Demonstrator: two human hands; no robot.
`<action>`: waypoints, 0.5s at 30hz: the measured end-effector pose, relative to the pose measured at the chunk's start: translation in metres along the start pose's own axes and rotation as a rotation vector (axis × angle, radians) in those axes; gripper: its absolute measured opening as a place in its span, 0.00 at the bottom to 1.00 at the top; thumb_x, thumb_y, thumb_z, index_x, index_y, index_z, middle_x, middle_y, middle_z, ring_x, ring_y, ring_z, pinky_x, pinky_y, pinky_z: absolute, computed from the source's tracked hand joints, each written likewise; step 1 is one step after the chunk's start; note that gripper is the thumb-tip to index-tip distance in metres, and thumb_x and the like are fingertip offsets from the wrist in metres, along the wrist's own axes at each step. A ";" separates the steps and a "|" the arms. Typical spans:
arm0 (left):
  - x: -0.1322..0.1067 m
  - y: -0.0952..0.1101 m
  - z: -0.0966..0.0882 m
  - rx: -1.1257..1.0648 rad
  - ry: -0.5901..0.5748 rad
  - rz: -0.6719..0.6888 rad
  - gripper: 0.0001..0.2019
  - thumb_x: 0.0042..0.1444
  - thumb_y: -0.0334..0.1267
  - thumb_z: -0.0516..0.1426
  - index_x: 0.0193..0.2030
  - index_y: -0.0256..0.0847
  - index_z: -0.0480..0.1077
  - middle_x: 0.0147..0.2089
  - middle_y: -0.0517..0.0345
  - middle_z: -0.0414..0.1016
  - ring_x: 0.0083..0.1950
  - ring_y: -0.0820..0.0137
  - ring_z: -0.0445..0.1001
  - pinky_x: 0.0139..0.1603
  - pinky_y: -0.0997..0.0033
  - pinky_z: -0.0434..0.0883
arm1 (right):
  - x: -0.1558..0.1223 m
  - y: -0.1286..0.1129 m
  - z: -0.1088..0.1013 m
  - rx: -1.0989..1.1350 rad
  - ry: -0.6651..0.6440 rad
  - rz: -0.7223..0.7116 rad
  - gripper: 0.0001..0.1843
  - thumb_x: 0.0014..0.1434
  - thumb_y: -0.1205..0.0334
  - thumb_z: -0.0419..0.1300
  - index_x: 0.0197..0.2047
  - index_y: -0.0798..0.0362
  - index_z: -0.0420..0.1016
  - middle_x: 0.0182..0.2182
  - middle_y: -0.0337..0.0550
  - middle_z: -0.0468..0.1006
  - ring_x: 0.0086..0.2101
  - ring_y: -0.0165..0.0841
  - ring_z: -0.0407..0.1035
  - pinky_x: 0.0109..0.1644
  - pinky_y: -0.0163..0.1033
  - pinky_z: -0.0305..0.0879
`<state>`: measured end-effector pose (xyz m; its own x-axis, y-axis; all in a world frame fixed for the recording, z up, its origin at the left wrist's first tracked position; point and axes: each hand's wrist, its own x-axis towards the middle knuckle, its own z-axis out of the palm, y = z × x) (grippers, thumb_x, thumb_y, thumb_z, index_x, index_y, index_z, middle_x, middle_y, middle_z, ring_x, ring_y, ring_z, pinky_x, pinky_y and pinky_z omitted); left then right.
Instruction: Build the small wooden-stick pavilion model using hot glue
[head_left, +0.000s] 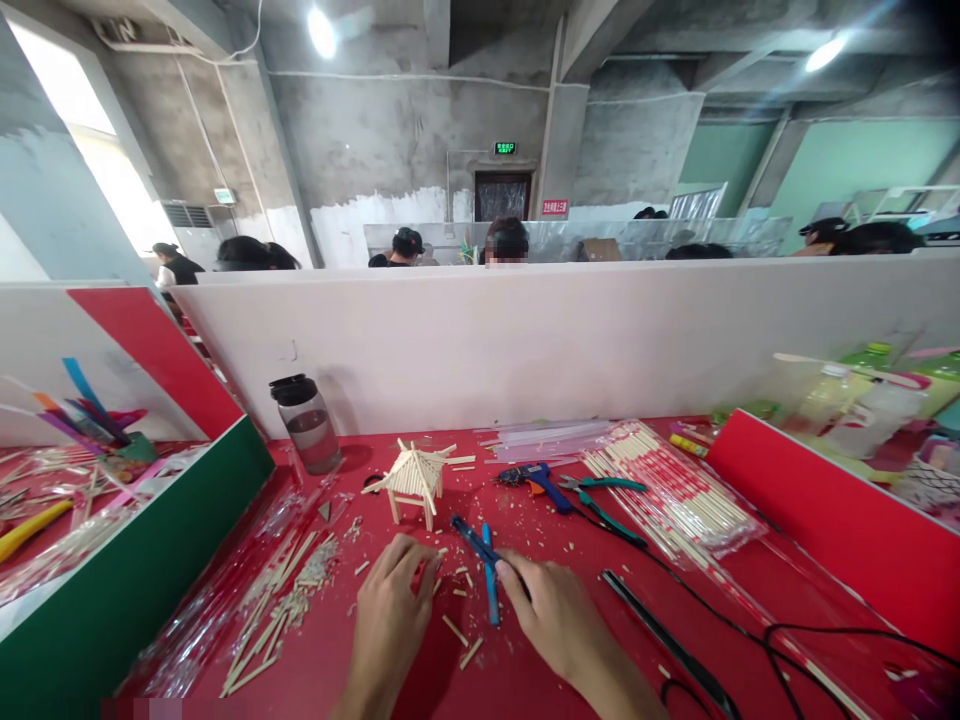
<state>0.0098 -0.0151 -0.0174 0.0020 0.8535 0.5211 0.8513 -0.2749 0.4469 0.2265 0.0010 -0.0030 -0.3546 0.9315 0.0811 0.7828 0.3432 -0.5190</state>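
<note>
While cut sticks [274, 612] lie loose at left, the left hand [394, 590] is next, thumb and fingers curled nearly together; cannot tell whether they pinch anything. Hut [416, 472] stands upright just beyond. Dark-blue tool [475, 542] crosses a light-blue item [492, 590], its handle firmly grasped in the right hand [551, 605]. Judged step: trimming small parts; next cut would call for one steadied piece.

Your bare left forearm [367, 680] and right forearm [611, 675] angle inward. Your left grip [396, 588] curves, back upward, thumb and forefinger bent toward each other; your right grip [546, 602] is clasped, pointing leftward.
</note>
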 end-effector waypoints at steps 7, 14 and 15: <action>-0.002 -0.001 0.008 -0.074 -0.014 0.043 0.12 0.65 0.40 0.50 0.36 0.42 0.73 0.36 0.53 0.74 0.36 0.69 0.75 0.38 0.72 0.72 | 0.014 0.051 -0.007 -0.333 0.216 0.135 0.29 0.65 0.43 0.50 0.58 0.56 0.70 0.46 0.59 0.77 0.48 0.49 0.69 0.50 0.47 0.61; -0.004 0.005 0.014 -0.189 -0.151 0.108 0.12 0.66 0.38 0.49 0.37 0.42 0.73 0.38 0.50 0.74 0.38 0.68 0.76 0.40 0.71 0.74 | 0.020 0.062 0.010 -0.421 0.250 0.143 0.29 0.62 0.50 0.58 0.60 0.61 0.68 0.48 0.61 0.73 0.50 0.51 0.66 0.56 0.52 0.58; -0.004 0.006 0.014 -0.203 -0.157 0.112 0.12 0.65 0.37 0.49 0.37 0.42 0.73 0.38 0.50 0.74 0.39 0.68 0.76 0.41 0.71 0.74 | 0.020 0.061 0.011 -0.408 0.271 0.127 0.29 0.61 0.50 0.59 0.60 0.61 0.68 0.50 0.62 0.72 0.52 0.51 0.65 0.58 0.53 0.56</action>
<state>0.0221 -0.0143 -0.0268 0.1852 0.8665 0.4636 0.7185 -0.4413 0.5377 0.2617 0.0396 -0.0425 -0.1407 0.9483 0.2846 0.9665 0.1939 -0.1682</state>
